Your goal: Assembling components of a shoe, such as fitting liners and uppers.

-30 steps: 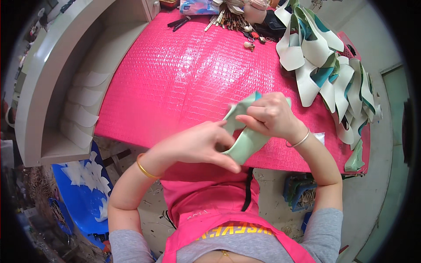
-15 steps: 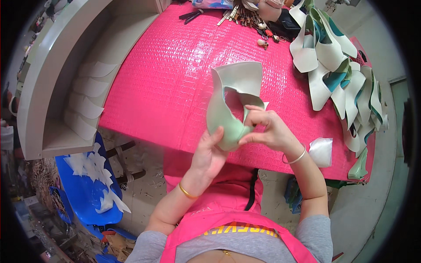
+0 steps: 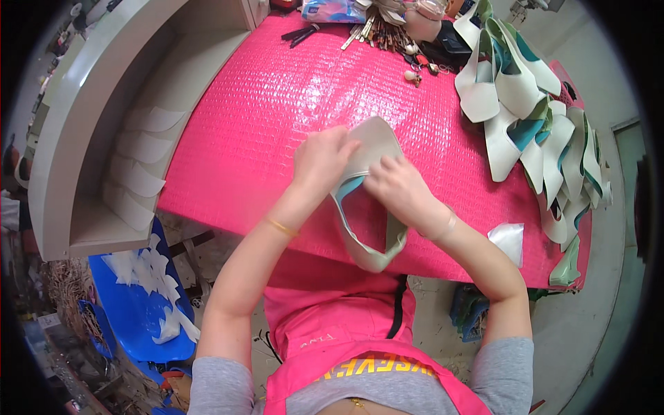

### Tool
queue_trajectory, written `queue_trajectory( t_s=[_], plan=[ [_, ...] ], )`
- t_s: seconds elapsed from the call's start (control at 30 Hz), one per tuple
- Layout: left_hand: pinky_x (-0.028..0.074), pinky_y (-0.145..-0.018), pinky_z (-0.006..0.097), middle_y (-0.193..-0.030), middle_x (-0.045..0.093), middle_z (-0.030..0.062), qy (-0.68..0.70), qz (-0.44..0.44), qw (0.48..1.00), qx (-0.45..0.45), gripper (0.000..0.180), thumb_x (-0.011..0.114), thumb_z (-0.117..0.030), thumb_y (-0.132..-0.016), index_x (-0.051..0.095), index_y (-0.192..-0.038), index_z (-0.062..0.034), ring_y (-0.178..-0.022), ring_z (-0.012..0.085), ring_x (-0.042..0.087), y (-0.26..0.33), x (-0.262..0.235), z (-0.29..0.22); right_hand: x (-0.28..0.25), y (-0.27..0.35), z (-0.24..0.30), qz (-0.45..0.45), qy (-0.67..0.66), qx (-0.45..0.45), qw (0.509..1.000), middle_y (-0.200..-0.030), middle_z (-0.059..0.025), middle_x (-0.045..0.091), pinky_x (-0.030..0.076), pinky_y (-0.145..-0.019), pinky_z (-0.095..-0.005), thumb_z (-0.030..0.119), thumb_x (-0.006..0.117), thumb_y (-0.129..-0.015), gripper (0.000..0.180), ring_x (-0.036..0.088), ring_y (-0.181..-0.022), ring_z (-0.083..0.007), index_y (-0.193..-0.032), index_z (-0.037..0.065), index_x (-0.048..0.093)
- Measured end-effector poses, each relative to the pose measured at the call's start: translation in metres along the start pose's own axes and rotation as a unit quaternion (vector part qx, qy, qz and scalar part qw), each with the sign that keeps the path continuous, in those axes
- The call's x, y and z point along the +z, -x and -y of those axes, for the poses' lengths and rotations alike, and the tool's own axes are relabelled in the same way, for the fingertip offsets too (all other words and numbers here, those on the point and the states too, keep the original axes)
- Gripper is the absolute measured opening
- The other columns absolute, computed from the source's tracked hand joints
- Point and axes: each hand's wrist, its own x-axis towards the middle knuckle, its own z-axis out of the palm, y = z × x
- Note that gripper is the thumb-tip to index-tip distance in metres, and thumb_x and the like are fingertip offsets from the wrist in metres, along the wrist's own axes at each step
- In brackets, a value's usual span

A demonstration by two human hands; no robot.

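Note:
A pale green-white shoe upper (image 3: 379, 142) with a blue-green lining is held over the pink worktable, its broad end pointing away from me and its looped back part hanging toward me. My left hand (image 3: 321, 160) grips its left side with curled fingers. On the other side of the opening, my right hand (image 3: 402, 190) has its fingers bent over the upper, closed on it. Both hands hide part of the edge between them. To the right of my right wrist lies a small whitish sheet (image 3: 508, 242) on the table.
Many similar shoe uppers (image 3: 515, 83) are heaped along the table's right edge. At the back lie brushes (image 3: 377, 31) and small items. A grey curved cabinet (image 3: 90, 138) with pale cut pieces (image 3: 142, 145) stands left. Below it, a blue chair (image 3: 149, 332) carries white scraps (image 3: 155, 277).
Both hands have moved from the upper's near end to its far end, on either side. The upper has turned and come slightly nearer, its looped back now hanging toward me.

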Motion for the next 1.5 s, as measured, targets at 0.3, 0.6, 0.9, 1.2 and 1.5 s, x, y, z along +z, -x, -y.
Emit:
queue_trajectory(
  t_s=[0.3,0.6,0.9,1.2,1.5],
  plan=[
    [0.044,-0.063,0.046,-0.072,0.058,0.0233,-0.05,-0.053,0.996,0.048,0.024,0.056,-0.022,-0.078,0.055,-0.077,0.0024,-0.072,0.0385,0.058,-0.008,-0.003,-0.001,-0.005,0.014,-0.006,-0.091,-0.091,0.099,0.987,-0.065,-0.0041,0.045,0.044,-0.046,-0.0314,0.009,0.054,-0.061,0.012,0.049,-0.052,-0.0203,-0.071,0.008,0.048],
    [0.043,-0.067,0.039,-0.089,0.053,0.0106,-0.229,-0.077,0.946,0.217,0.038,0.071,-0.026,-0.064,0.051,-0.09,-0.0063,-0.083,0.0285,0.054,0.028,-0.007,-0.033,-0.002,0.019,-0.02,-0.103,-0.473,0.335,0.808,-0.075,-0.0142,0.056,0.044,-0.059,-0.0336,-0.002,0.05,-0.071,0.012,0.057,-0.065,-0.0273,-0.082,0.0,0.055],
    [0.041,-0.058,0.037,-0.068,0.051,0.0073,-0.078,-0.02,0.982,0.173,0.019,0.068,-0.01,-0.061,0.054,-0.075,-0.0067,-0.067,0.0262,0.051,0.089,-0.002,0.031,0.011,0.073,-0.028,-0.007,-0.654,0.383,0.653,-0.073,-0.0047,0.061,0.046,-0.063,-0.024,0.001,0.058,-0.072,0.015,0.056,-0.068,-0.0091,-0.086,-0.001,0.062],
    [0.04,-0.061,0.021,-0.073,0.056,0.0021,0.333,-0.053,0.928,-0.16,0.01,0.06,-0.002,-0.076,0.055,-0.084,-0.0012,-0.075,0.0069,0.052,0.07,0.008,0.049,0.018,0.011,-0.018,0.062,-0.625,0.368,0.685,-0.081,-0.0066,0.063,0.046,-0.069,-0.0268,0.003,0.061,-0.07,0.023,0.058,-0.074,-0.0133,-0.092,-0.001,0.061],
    [0.043,-0.08,0.039,-0.061,0.047,0.0059,-0.025,0.136,0.923,0.36,0.018,0.062,-0.02,-0.073,0.052,-0.068,-0.0062,-0.06,0.0222,0.051,0.128,0.004,0.008,0.007,-0.02,-0.021,-0.054,-0.527,0.29,0.797,-0.081,-0.0102,0.065,0.048,-0.069,-0.0283,0.013,0.066,-0.072,0.027,0.062,-0.075,-0.0148,-0.094,-0.002,0.062]
  ],
)
